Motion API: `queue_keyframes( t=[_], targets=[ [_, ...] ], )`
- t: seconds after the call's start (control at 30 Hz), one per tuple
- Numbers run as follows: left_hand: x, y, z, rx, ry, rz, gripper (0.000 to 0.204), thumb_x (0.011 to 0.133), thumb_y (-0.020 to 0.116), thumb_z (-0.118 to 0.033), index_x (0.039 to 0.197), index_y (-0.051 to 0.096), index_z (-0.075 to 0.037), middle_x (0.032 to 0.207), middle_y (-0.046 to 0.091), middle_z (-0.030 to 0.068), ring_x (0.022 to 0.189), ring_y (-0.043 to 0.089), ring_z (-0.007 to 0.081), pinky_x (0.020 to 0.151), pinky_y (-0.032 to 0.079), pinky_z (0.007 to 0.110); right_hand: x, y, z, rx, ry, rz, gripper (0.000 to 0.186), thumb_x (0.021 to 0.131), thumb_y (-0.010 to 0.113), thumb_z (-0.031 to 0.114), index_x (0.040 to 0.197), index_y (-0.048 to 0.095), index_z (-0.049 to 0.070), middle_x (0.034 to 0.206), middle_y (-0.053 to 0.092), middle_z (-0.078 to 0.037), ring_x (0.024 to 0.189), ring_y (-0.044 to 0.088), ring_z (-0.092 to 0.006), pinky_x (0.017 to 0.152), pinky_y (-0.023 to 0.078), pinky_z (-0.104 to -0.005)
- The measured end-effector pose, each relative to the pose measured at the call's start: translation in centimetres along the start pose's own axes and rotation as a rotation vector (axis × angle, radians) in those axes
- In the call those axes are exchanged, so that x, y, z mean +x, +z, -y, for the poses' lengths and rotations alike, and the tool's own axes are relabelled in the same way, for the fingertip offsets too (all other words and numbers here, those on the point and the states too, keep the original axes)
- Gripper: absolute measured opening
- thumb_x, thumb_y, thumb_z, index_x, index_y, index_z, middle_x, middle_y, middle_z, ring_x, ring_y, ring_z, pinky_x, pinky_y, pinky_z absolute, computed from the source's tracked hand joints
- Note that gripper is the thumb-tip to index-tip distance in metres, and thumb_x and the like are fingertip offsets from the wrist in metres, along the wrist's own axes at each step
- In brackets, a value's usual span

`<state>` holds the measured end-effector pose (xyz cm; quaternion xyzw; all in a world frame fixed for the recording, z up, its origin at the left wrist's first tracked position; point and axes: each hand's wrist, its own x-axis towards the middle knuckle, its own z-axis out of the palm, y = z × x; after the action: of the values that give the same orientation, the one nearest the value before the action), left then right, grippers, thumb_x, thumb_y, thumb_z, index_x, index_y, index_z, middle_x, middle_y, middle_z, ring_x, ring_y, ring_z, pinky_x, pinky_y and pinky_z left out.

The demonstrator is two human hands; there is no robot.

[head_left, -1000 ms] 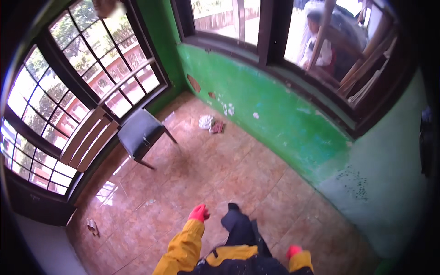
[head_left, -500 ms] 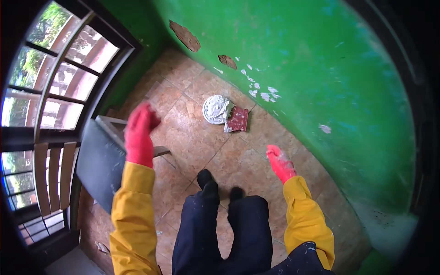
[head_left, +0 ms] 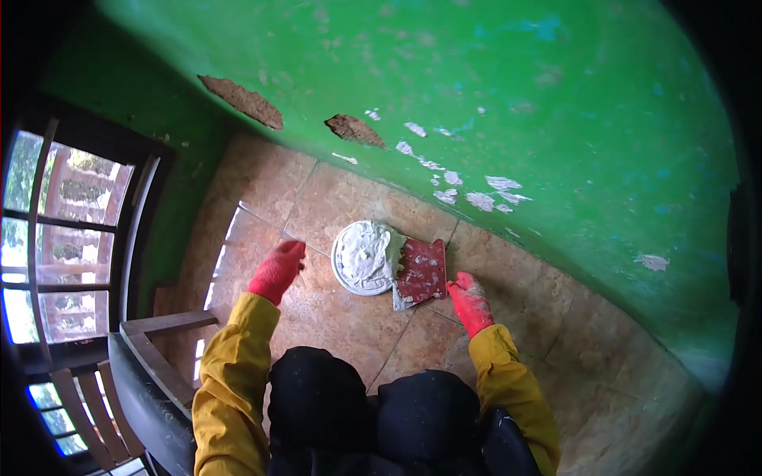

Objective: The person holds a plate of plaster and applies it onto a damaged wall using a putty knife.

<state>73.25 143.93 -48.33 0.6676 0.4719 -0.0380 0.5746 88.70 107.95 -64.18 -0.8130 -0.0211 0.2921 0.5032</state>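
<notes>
A round white lid or shallow tub [head_left: 340, 274] heaped with white putty [head_left: 367, 252] is on the tiled floor in front of me. Against its right side lies a flat red putty spreader [head_left: 422, 270], flecked and edged with white. My right hand [head_left: 470, 301], in a red glove dusted white, is just beside the spreader's right edge, fingers bent with the thumb apart; I cannot tell if it touches. To the left of the putty, my left hand [head_left: 276, 272], also red-gloved, hovers with nothing visible in its half-curled fingers.
A green wall [head_left: 571, 159] with white putty patches [head_left: 480, 201] and brown bare spots [head_left: 242, 101] runs along the far and right sides. At my left stand a dark chair [head_left: 147, 389] and a barred window [head_left: 75, 214]. My bent knees [head_left: 317, 404] are close below.
I have come lower and nearer to the putty and spreader, knees now bent. My right hand has moved beside the spreader, and my left has come down toward the tub.
</notes>
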Motion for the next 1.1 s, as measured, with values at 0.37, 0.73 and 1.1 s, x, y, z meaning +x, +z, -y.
queue_keyframes(
  t=[0.37, 0.73, 1.1],
  targets=[
    [4.6, 4.8, 11.0, -0.536, -0.134, 0.047, 0.035, 0.086, 0.048, -0.025, 0.114, 0.045, -0.004, 0.099, 0.056, 0.0148, 0.081, 0.058, 0.0271, 0.069, 0.050, 0.038, -2.6, 2.9, 3.9, 0.144, -0.079, 0.079, 0.034, 0.078, 0.059, 0.020, 0.106, 0.051, 0.001, 0.092, 0.061, -0.010, 0.082, 0.057, -0.0170, 0.071, 0.044, -0.0291],
    [5.9, 4.7, 9.7, -0.461, -0.254, 0.145, 0.032, 0.085, 0.048, -0.026, 0.105, 0.052, -0.002, 0.091, 0.061, 0.0155, 0.075, 0.061, 0.0268, 0.070, 0.051, 0.039, -5.8, 3.6, 7.3, 0.300, 0.108, 0.135, 0.013, 0.085, 0.048, 0.009, 0.094, 0.048, 0.001, 0.082, 0.054, -0.004, 0.062, 0.057, -0.0129, 0.051, 0.047, -0.0241],
    [7.6, 5.3, 10.8, -0.509, -0.306, 0.178, 0.021, 0.079, 0.057, -0.025, 0.084, 0.058, -0.004, 0.067, 0.051, 0.0028, 0.054, 0.053, 0.0169, 0.052, 0.048, 0.029, -9.8, 5.8, 11.6, -0.392, -0.106, -0.061, 0.030, 0.083, 0.049, 0.025, 0.106, 0.047, 0.006, 0.094, 0.057, -0.020, 0.086, 0.054, -0.0402, 0.068, 0.044, -0.0477]
  ],
)
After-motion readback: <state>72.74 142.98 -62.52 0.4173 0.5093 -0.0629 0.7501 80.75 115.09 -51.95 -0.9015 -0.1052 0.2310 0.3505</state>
